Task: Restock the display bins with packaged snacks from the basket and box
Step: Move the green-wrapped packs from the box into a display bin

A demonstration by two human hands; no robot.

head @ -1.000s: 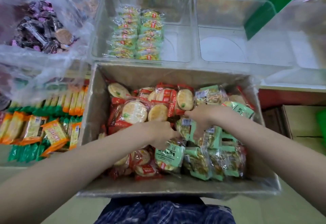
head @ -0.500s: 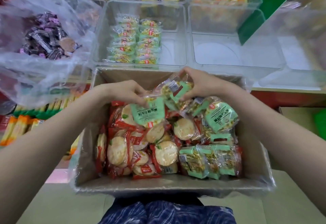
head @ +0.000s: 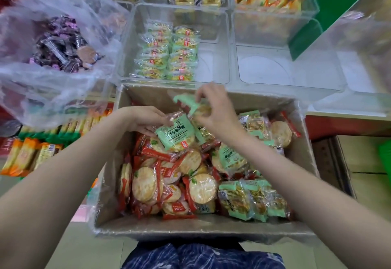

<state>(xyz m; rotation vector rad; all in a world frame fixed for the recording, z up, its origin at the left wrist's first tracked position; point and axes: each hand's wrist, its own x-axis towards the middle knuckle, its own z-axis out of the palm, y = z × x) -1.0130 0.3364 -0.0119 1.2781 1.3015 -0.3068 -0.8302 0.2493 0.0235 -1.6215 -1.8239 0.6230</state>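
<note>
Left hand (head: 146, 120) gripped a green pack (head: 176, 134) over the box (head: 169, 229); right hand (head: 215, 110) pinched another pack (head: 190, 104) just above.

I am looking down at a display shelf (head: 347, 111) carrying clear bins. Just beyond my right hand (head: 213, 110) the middle bin (head: 213, 65) is holding two rows of green packets (head: 169, 55). Right of that hand a bare bin (head: 285, 72) is sitting alongside. Left of my left hand (head: 146, 120) a plastic bag (head: 53, 82) of dark wrapped sweets is lying on the shelf.
</note>
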